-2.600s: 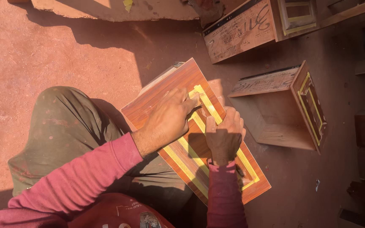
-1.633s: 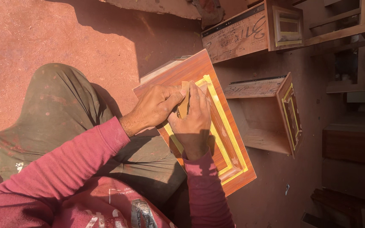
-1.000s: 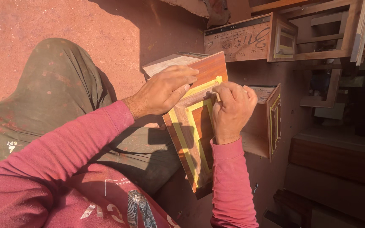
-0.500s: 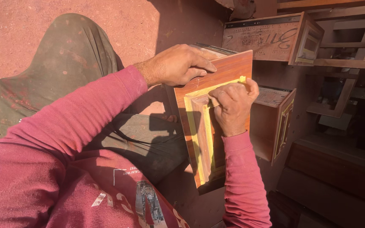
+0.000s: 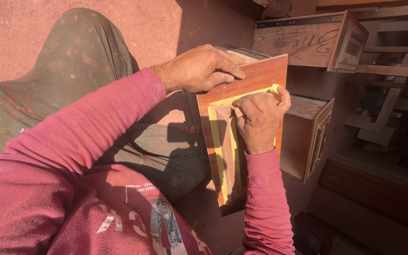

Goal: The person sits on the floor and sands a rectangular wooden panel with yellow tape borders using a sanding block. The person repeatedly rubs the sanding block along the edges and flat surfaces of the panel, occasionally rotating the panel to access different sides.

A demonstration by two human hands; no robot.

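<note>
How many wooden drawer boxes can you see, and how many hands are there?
Drawer held in the hands: 1, the drawer front panel with yellow tape
Drawers on the floor: 2, the far drawer and the near drawer
Hands: 2, the left hand and the right hand
Total: 3 drawers and 2 hands, 5 things

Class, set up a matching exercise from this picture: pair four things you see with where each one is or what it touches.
Things:
1. left hand
2. right hand
3. wooden panel
4. open wooden box

Places:
A. on the floor to the right of the panel
B. gripping the panel's top corner
C. propped up before the person's knee
D. pressed on the yellow strip of the frame

Pairs: 1-B, 2-D, 3-C, 4-A
</note>
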